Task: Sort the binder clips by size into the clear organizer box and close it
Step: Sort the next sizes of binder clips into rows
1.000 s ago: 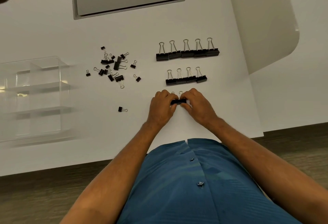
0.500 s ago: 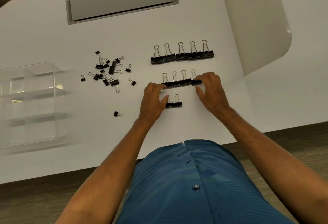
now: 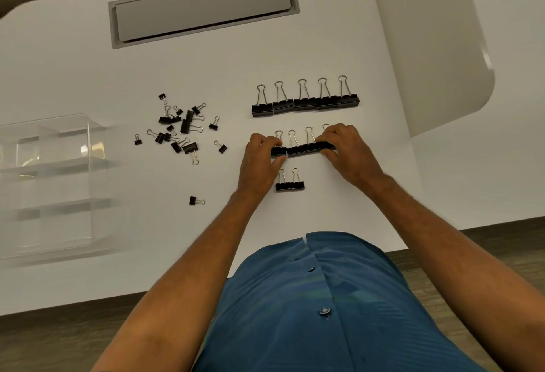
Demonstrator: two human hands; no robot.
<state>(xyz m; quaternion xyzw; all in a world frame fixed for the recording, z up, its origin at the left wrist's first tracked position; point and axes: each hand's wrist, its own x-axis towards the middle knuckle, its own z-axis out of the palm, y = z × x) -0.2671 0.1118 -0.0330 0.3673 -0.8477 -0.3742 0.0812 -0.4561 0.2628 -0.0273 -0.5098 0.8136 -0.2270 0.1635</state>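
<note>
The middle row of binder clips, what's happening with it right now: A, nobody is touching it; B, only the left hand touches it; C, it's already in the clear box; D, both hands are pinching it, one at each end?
D: the left hand grips the left end of the middle row of binder clips and the right hand grips its right end, on the white table.

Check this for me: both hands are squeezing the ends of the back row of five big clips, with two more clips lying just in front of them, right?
Not quite. The head view shows the left hand and right hand pinching the ends of the middle row of four clips, not the back row of five big clips, which lies untouched. The two clips do lie just in front of the hands.
</note>
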